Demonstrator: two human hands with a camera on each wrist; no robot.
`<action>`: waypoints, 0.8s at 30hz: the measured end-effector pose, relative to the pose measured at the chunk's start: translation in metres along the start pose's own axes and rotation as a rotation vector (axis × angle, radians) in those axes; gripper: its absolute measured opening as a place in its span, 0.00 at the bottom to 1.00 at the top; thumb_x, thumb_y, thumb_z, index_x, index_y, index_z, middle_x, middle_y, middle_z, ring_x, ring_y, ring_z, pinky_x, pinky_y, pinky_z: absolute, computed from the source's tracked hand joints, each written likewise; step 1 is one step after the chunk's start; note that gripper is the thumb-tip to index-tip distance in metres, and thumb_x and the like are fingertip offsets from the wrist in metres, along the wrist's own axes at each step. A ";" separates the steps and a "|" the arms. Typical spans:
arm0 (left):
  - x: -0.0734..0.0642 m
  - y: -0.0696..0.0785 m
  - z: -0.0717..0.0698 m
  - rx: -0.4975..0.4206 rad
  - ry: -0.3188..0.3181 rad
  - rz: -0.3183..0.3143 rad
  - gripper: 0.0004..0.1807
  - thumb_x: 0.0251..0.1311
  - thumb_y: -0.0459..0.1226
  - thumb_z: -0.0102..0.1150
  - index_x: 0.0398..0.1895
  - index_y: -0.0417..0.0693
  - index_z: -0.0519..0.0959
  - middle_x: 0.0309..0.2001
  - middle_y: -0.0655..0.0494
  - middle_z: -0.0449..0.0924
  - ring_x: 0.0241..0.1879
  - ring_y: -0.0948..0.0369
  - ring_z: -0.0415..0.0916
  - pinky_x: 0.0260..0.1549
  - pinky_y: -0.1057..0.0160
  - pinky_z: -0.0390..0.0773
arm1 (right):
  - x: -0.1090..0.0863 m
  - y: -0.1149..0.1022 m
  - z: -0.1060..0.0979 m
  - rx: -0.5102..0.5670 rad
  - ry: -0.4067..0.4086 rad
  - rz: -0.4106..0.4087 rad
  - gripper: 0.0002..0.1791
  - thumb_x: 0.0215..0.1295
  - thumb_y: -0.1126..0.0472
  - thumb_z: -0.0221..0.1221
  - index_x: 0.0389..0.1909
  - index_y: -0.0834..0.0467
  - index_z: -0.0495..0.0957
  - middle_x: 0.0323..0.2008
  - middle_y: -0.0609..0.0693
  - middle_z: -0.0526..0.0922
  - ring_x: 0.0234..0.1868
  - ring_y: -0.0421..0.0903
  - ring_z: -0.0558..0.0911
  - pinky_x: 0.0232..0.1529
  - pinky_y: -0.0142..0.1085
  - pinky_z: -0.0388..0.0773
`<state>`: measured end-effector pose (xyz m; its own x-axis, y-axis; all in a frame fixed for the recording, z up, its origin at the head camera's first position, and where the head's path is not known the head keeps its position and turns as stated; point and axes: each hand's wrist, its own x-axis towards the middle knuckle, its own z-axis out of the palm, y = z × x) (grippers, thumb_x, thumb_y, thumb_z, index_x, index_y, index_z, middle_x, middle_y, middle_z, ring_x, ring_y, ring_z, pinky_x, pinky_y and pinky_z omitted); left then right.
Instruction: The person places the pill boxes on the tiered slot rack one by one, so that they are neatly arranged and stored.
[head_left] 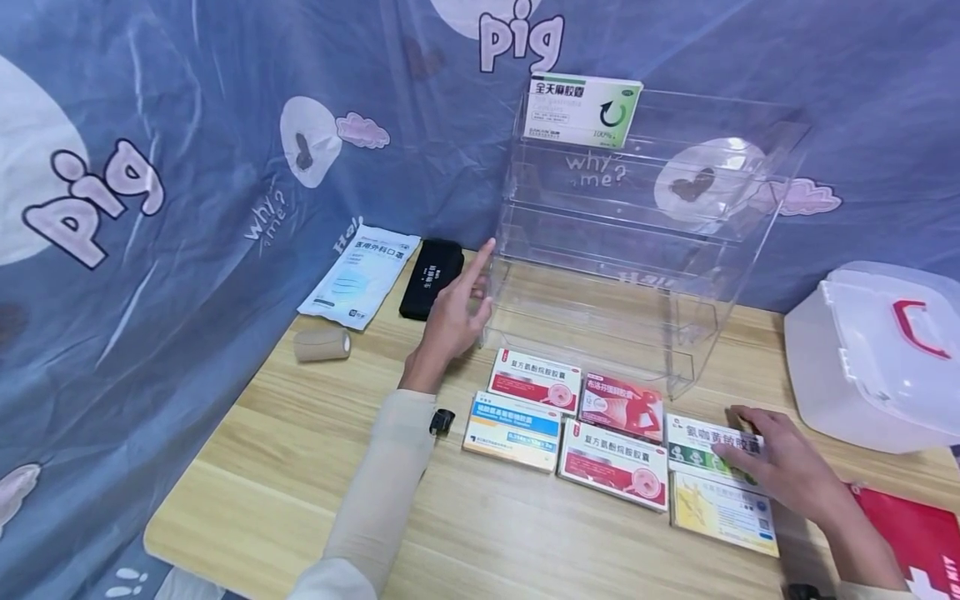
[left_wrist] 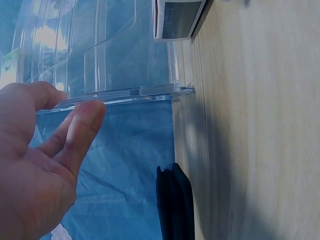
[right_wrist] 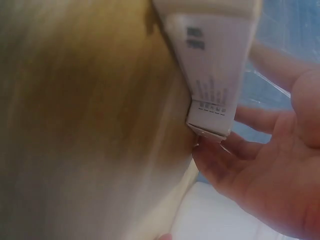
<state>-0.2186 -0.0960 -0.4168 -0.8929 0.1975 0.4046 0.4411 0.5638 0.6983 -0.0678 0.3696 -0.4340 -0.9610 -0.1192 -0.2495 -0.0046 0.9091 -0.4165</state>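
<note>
My left hand (head_left: pixel 453 317) touches the left side of a clear acrylic display rack (head_left: pixel 693 367), its index finger stretched upward along the edge. In the left wrist view, the fingertips meet the rack's side panel (left_wrist: pixel 125 94). My right hand (head_left: pixel 795 462) holds a white and green capsule box (head_left: pixel 697 435) at its right end, thumb over the front face. In the right wrist view the fingers bend around the end of this white box (right_wrist: pixel 212 75), close to the tabletop. Beside it lie a yellow and white box (head_left: pixel 723 508), a red box (head_left: pixel 621 404) and several other medicine boxes.
A green and white box (head_left: pixel 581 108) stands on the rack's top tier. Left of the rack are a mask packet (head_left: pixel 360 275), a black pouch (head_left: pixel 431 279) and a tan bandage roll (head_left: pixel 321 344). At right are a translucent case (head_left: pixel 862 358) and a red kit (head_left: pixel 907 533).
</note>
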 end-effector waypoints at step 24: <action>-0.001 0.000 0.000 0.007 0.012 0.010 0.48 0.71 0.27 0.61 0.88 0.65 0.54 0.81 0.52 0.69 0.59 0.53 0.85 0.57 0.59 0.87 | -0.013 0.017 -0.002 0.042 -0.054 -0.090 0.47 0.62 0.51 0.76 0.73 0.73 0.67 0.71 0.78 0.64 0.68 0.77 0.66 0.61 0.74 0.67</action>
<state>-0.2178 -0.0962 -0.4176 -0.8875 0.1937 0.4182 0.4491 0.5674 0.6902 -0.0564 0.3871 -0.4358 -0.9407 -0.2226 -0.2559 -0.0780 0.8763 -0.4755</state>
